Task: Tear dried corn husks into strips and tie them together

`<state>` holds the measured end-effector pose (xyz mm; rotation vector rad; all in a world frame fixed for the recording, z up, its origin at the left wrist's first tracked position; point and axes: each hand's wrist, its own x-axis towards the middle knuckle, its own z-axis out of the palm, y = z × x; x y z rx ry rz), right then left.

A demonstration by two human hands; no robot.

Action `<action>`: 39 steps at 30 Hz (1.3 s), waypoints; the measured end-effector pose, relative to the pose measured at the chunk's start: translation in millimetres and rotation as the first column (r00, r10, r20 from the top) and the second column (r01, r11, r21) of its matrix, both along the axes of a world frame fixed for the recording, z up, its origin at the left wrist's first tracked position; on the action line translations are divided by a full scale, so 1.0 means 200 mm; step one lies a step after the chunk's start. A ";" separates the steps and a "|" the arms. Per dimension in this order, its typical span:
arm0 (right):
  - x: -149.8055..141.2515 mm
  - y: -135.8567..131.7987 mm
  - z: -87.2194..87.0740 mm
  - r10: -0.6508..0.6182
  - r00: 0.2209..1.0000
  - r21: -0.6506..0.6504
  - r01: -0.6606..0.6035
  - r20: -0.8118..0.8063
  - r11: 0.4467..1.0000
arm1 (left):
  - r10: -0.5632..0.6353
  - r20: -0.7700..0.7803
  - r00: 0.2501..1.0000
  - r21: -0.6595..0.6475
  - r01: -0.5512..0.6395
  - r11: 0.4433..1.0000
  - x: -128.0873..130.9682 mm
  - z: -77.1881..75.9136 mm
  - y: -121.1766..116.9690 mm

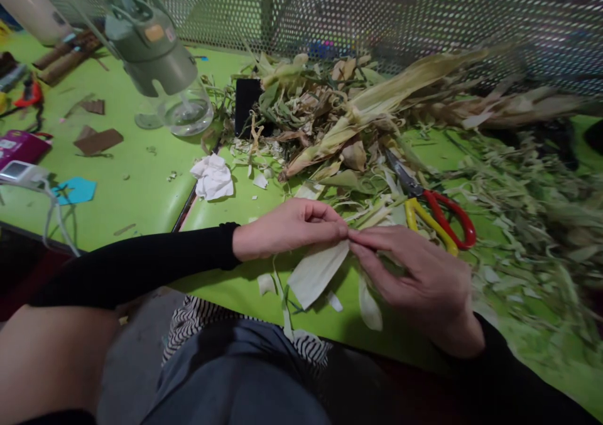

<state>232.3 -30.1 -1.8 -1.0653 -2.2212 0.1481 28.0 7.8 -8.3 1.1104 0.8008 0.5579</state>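
**Fingertips meeting at the corner of a pale husk piece**

The pale husk piece is hanging just below the fingertips at the lower centre of the frame, its broad end pointing down and left. The left hand is pinching its upper edge, thumb and forefinger together. The right hand is bringing its fingertips close together at the upper right corner, touching the left fingertips; whether they are clamping the husk, I cannot tell. The work in hand seems to be fine fingertip shaping, and handling so thin a piece is probably calling for a light, steady pinch.

Just below the right hand's fingers, a small curved husk scrap is lying on the green table. The scissors are resting right of centre, beyond the right hand, and a crumpled white tissue is sitting left of centre. A heap of husks is spreading across the upper centre, with loose shreds scattering toward the right edge.
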 end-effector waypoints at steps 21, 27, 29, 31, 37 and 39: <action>-0.01 -0.01 0.00 -0.140 0.988 -0.154 0.129 -0.059 0.980 | 0.000 0.066 0.998 0.154 -0.010 0.988 0.02 -0.01 -0.01; -0.01 -0.01 -0.01 -0.044 0.999 0.055 0.046 -0.028 0.997 | -0.018 0.025 1.000 0.169 0.014 0.986 0.01 -0.02 -0.01; -0.01 -0.01 -0.02 -0.045 0.998 0.136 0.040 0.036 0.990 | -0.024 -0.004 1.000 0.154 0.024 0.988 0.01 -0.02 -0.02; 0.00 -0.02 -0.01 -0.047 0.992 0.202 0.022 0.117 0.979 | -0.021 -0.015 1.000 0.111 0.023 0.994 0.01 -0.01 -0.02; 0.01 -0.02 0.00 -0.020 0.972 0.278 -0.047 0.235 0.960 | 0.009 0.032 0.999 0.050 -0.011 0.999 0.01 0.03 -0.01; 0.00 -0.01 0.00 -0.021 0.987 0.222 -0.015 0.161 0.975 | 0.026 0.035 0.999 0.073 -0.028 0.997 0.01 0.02 -0.01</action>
